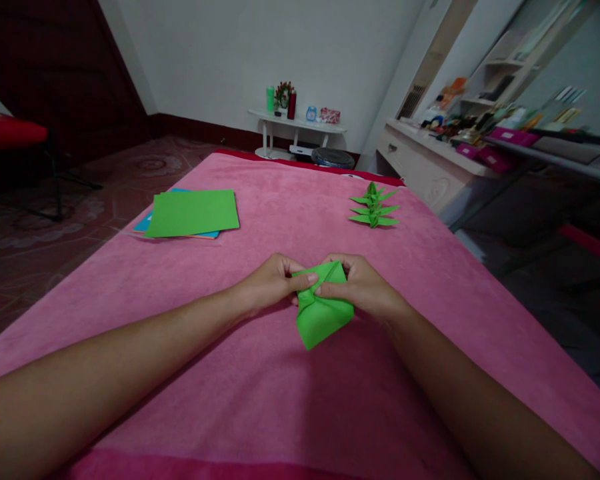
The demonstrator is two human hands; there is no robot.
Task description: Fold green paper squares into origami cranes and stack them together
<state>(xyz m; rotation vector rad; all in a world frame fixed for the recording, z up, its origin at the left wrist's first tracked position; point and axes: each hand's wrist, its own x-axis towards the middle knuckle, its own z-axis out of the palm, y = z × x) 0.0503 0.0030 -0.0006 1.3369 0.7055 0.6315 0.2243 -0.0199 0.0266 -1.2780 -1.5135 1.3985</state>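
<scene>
A partly folded piece of green paper [325,320] is held between my two hands above the pink cloth. My left hand [283,280] grips its left edge, thumb on top and fingers behind. On the other side my right hand [363,283] pinches it the same way, its thumb lying across the creases close to the left thumb. The lower part of the paper hangs down in a blunt point. The fingers behind the sheet are mostly hidden.
A pink cloth [260,393] covers the surface under my hands. Green paper sheets [195,212] lie over blue ones at the left. Spiky folded green paper pieces [373,208] stand at the right. A small white table [300,123] is against the wall, and a cluttered dresser [430,153] stands right.
</scene>
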